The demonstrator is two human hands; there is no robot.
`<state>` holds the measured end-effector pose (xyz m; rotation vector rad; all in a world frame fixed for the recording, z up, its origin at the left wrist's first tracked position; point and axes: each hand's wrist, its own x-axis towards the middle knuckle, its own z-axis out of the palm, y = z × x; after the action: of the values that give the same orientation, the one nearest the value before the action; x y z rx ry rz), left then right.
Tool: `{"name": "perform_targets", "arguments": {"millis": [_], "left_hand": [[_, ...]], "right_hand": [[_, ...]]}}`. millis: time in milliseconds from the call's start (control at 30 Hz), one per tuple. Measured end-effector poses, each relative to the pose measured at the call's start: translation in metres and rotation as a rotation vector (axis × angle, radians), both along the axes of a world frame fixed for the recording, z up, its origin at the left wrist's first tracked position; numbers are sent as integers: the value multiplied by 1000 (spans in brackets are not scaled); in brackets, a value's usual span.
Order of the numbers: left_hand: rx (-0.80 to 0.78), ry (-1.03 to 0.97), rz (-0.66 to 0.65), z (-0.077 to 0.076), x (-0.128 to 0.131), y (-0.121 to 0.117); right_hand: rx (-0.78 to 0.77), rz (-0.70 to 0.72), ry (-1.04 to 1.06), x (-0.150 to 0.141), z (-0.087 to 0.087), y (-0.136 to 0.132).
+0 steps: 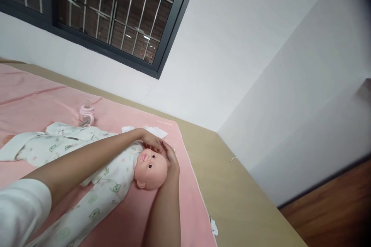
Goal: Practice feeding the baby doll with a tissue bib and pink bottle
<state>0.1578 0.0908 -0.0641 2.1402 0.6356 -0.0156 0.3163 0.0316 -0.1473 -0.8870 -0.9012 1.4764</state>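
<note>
A baby doll point(150, 168) in a white printed sleepsuit point(110, 185) lies on its back on a pink blanket point(34, 96), head toward the right. My left hand point(152, 139) reaches across the doll's chest and rests, fingers curved, on the far side of its head. My right hand point(171, 158) comes up from below and cups the head's top, fingers curled against it. The two hands' fingertips almost meet behind the head.
A small pink baby bottle point(86, 115) stands on the blanket behind the doll. White folded cloths point(156, 131) lie near the head. The blanket covers a tan surface point(232, 193) against a white wall, with a barred window point(116, 15) above and wooden floor point(333, 208) at right.
</note>
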Motion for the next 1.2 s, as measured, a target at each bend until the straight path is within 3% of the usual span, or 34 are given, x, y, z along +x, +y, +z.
{"name": "perform_targets", "arguments": {"millis": [267,367,700,967,1200], "left_hand": [[185,14,534,12,-29,31],[183,43,638,10,-29,35],[69,140,665,7,-10,34],[-68,-19,662,11,-14,30],[-182,-67,592,16,-24,22]], "right_hand": [[-155,-65,-12,1,1,4],[-159,-85,-4,0,1,6],[-174,-60,1,1,-1,6],[-199,-18,-35,1,1,4],[-162,-73,47,1,0,3]]}}
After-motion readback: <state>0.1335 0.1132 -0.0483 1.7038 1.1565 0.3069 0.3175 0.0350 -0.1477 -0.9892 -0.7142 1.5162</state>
